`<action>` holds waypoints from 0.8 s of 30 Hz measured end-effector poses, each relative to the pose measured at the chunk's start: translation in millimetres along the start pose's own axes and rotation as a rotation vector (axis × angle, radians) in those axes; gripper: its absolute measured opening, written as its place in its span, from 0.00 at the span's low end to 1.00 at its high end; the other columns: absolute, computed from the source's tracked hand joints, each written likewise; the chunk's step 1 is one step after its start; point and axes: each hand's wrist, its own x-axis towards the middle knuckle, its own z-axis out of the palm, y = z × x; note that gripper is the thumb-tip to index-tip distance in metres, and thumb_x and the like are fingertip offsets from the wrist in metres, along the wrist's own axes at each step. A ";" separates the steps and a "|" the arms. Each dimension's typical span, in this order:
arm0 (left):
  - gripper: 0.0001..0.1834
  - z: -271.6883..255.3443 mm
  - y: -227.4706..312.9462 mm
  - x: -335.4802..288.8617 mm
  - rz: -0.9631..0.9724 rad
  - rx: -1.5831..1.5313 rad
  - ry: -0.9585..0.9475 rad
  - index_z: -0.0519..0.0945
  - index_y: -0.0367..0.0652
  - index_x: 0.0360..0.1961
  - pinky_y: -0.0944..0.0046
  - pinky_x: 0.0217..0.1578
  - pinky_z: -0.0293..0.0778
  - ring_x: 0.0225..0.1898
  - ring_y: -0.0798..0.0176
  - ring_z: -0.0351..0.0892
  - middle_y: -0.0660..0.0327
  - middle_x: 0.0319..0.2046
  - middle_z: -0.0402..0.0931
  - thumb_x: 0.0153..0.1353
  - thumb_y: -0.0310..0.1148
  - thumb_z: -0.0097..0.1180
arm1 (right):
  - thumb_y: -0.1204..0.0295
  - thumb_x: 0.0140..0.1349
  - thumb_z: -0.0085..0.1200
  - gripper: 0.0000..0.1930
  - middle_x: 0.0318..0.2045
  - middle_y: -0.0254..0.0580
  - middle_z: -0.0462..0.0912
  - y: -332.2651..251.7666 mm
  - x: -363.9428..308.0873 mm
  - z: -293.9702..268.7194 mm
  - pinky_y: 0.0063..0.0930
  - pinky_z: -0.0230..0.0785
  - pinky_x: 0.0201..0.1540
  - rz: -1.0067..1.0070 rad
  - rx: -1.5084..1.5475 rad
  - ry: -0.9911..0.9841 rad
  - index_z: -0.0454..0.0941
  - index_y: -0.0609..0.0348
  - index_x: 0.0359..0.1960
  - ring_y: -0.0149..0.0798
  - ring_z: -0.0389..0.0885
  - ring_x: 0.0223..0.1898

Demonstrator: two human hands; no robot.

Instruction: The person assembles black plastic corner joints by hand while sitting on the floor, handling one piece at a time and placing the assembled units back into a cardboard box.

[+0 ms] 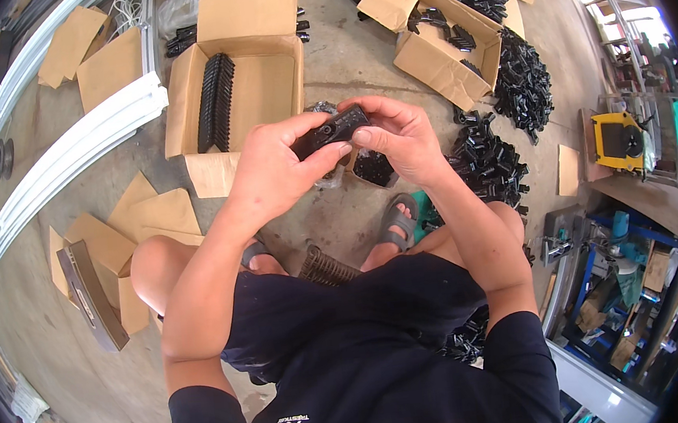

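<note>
While a seated person in dark clothing looks down, both bare hands meet in front of the body around one small, dark block-like part [331,131]. The left hand [272,157] pinches its left end between thumb and fingers; the right hand [401,136] grips its right end the same way, so the part is held above the floor [307,214]. Far left of the hands, an open cardboard box [274,83] contains a neat row of black parts [216,101] along its left side. Far right stands another open cardboard box [441,67] with loose black pieces inside, and heaps of black pieces [524,83] lie just beside it. Near, between the sandalled feet, lies a dark, ribbed object [326,268]. Long white strips [73,164] lie at left.
</note>
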 end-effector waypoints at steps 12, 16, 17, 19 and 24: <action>0.14 16.7 -8.9 -2.8 0.188 -0.195 0.193 0.80 0.39 0.46 0.76 0.30 0.72 0.31 0.79 0.77 0.66 0.33 0.83 0.60 0.24 0.69 | 0.76 0.66 0.63 0.18 0.45 0.38 0.85 -8.9 -2.2 10.2 0.23 0.75 0.48 -0.038 -0.064 0.117 0.79 0.68 0.56 0.27 0.81 0.44; 0.13 15.8 -11.5 0.5 0.179 -0.317 0.198 0.80 0.39 0.45 0.76 0.29 0.72 0.30 0.80 0.78 0.64 0.32 0.85 0.60 0.24 0.69 | 0.71 0.67 0.62 0.18 0.43 0.38 0.86 0.9 1.1 1.0 0.22 0.74 0.44 -0.054 -0.031 0.093 0.80 0.68 0.56 0.26 0.80 0.40; 0.12 14.4 -12.6 -0.8 0.128 -0.352 0.196 0.80 0.38 0.44 0.76 0.26 0.72 0.29 0.79 0.79 0.63 0.32 0.85 0.61 0.24 0.69 | 0.69 0.68 0.62 0.19 0.42 0.38 0.86 4.2 2.6 -2.0 0.22 0.73 0.43 -0.068 0.005 0.072 0.80 0.68 0.56 0.26 0.79 0.39; 0.12 12.8 -10.2 0.2 0.106 -0.445 0.226 0.80 0.38 0.44 0.76 0.23 0.73 0.28 0.78 0.80 0.62 0.32 0.85 0.61 0.25 0.68 | 0.63 0.70 0.60 0.19 0.38 0.35 0.86 8.4 13.9 -8.4 0.23 0.73 0.40 -0.094 0.052 0.084 0.81 0.66 0.54 0.26 0.79 0.35; 0.12 2.7 -6.1 5.0 0.091 -0.720 0.265 0.78 0.38 0.45 0.75 0.19 0.74 0.25 0.75 0.81 0.56 0.34 0.86 0.64 0.27 0.66 | 0.65 0.67 0.59 0.14 0.30 0.41 0.86 68.7 53.5 -59.7 0.32 0.75 0.38 0.129 -1.035 0.205 0.86 0.61 0.46 0.35 0.82 0.31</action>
